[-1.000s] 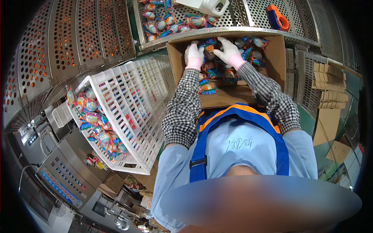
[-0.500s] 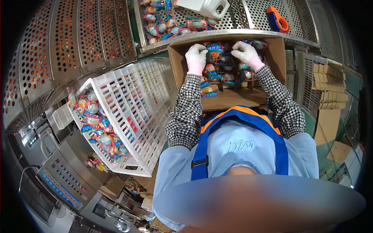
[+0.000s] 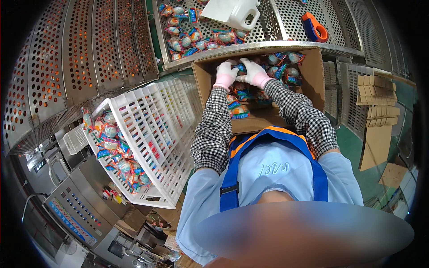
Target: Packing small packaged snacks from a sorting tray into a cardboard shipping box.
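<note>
Both my hands wear white gloves with pink cuffs and are inside an open cardboard box (image 3: 318, 89). My left hand (image 3: 226, 74) is by the box's far left corner, fingers curled in. Close beside it, my right hand (image 3: 253, 74) bends its fingers down. Between them shows a wrapped egg (image 3: 241, 69) in a clear, blue and orange packet, and the fingers of both hands close on it. Their tips are partly hidden. More wrapped eggs (image 3: 292, 72) lie in the box's far right part, and others (image 3: 239, 111) near its left side.
Behind the box, a perforated metal table (image 3: 268, 27) carries loose wrapped eggs, a cut white jug (image 3: 237, 13) and an orange-blue tape dispenser (image 3: 315, 27). At left, a tilted white crate (image 3: 152, 134) holds many packets. Folded cardboard dividers (image 3: 375, 96) stand at right.
My right hand has moved left across the box to beside my left hand, uncovering packets on the far right. The left hand has shifted slightly nearer to me.
</note>
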{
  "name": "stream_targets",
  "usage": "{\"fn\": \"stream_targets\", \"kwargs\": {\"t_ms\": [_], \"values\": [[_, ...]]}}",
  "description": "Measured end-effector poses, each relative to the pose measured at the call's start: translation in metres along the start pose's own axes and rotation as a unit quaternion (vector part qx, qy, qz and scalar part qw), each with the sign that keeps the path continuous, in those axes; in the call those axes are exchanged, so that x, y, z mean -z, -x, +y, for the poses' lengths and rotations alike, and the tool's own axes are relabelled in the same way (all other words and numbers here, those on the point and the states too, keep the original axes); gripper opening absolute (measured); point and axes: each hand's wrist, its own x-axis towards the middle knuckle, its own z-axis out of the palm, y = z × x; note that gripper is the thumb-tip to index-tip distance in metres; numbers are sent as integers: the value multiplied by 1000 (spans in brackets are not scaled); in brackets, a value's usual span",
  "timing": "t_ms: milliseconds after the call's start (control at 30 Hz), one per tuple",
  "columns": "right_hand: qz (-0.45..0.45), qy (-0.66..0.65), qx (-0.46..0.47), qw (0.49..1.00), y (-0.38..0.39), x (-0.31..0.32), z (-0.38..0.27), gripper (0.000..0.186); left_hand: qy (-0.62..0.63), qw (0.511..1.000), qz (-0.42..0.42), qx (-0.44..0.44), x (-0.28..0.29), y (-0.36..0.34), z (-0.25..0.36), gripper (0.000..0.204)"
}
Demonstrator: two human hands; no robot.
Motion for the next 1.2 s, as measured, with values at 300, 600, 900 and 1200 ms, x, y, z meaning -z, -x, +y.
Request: {"fn": "stream_targets", "kwargs": {"t_ms": [300, 600, 900, 1200], "values": [[8, -164, 38, 986, 0, 45, 36, 25, 331, 926, -118, 140, 13, -14, -11, 20], [-23, -128, -117, 985, -4, 16, 20, 43, 476, 839, 54, 257, -7, -9, -5, 18], [-29, -57, -129, 990, 12, -5, -8, 64, 89, 962, 154, 208, -21, -14, 0, 30], [54, -138, -35, 988, 37, 68, 53, 21, 97, 954, 256, 120, -28, -7, -10, 24]]}}
